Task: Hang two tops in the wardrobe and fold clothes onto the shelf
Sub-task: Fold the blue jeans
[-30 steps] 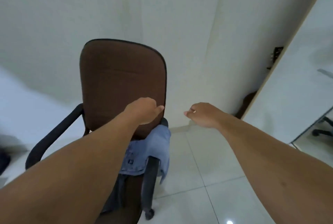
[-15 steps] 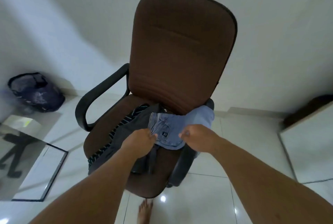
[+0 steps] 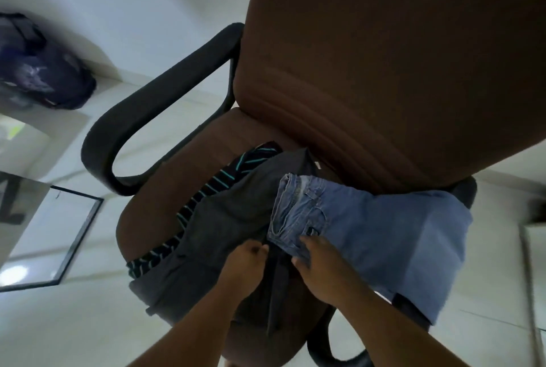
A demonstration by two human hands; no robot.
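Observation:
A pile of clothes lies on the seat of a brown office chair (image 3: 369,56). Light blue jeans (image 3: 384,227) drape over the chair's right armrest. Under them lies a dark grey garment (image 3: 224,213), and beneath that a dark top with teal stripes (image 3: 206,189). My left hand (image 3: 245,263) is curled at the grey garment's edge, just left of the jeans' waistband. My right hand (image 3: 319,263) grips the near corner of the jeans' waistband, fingers curled over the denim.
The chair's black left armrest (image 3: 141,118) curves out to the left. A dark blue bag (image 3: 44,71) sits on the floor against the wall at far left. A framed glass panel (image 3: 50,233) lies at the lower left. White tiles surround the chair.
The view has dropped and closed in on the chair seat. Both hands came down from mid-air to the pile, and my right hand has taken hold of the jeans.

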